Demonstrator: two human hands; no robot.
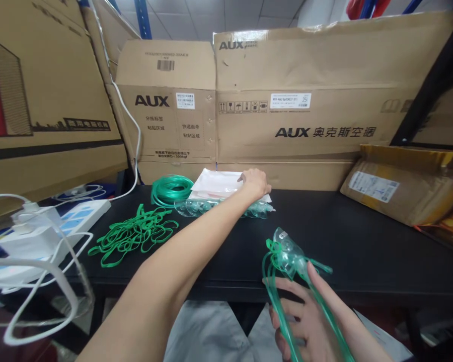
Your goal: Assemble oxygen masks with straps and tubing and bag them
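Where the view comes nearest to us, our right grip (309, 319) is turned palm up, its thumb pressing the base of a clear oxygen mask (289, 254) while the fingers curl loosely underneath. The mask lies just beyond the thumb, tilted above the near edge of the desk (234, 256), with a green strap (274, 246) bunched against it; green tubing (283, 322) runs from it down across the palm and out of view. Below the edge we see grey trousers (207, 332).

To our left sits a white power strip (85, 213) among tangled white cables. A little farther in, a loose heap of green elastic straps (139, 229) lies on the black desktop. Beyond our outstretched left forearm we find more clear masks (200, 207) in a row, touching the front of some white sheets (219, 181), and a coil of green tubing (171, 183) just beside them. Our left grip (254, 183) rests over the right end of those sheets, fingers bent; their tips are partly hidden, so we cannot tell whether they pinch anything.

On the right stands a taped carton (407, 186) with a white label. Behind everything, AUX cardboard (324, 110) forms a wall, and above it we see ceiling panels (245, 17).
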